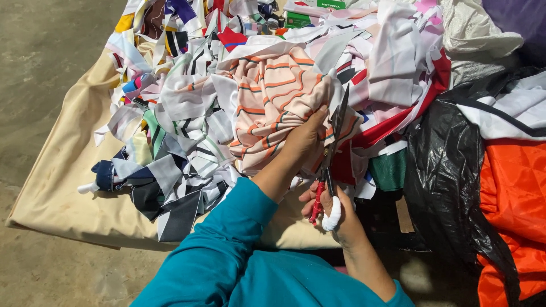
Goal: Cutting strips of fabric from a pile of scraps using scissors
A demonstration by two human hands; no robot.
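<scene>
**Fabric cutting: fingers near the blades**

While the left hand [304, 139] grips the striped peach cloth [273, 102] atop the scrap pile [187, 142], the right hand [335, 213], closed around the red-handled scissors [333, 150], cuts just beside it; a slip of bunched fabric could nick the fingers.

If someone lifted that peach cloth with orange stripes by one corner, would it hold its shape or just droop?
The peach cloth with orange stripes would probably droop: it already folds and bunches where the left hand grips it. It looks thin, so likely light. It might snag neighbouring scraps, since it lies among them.
</scene>
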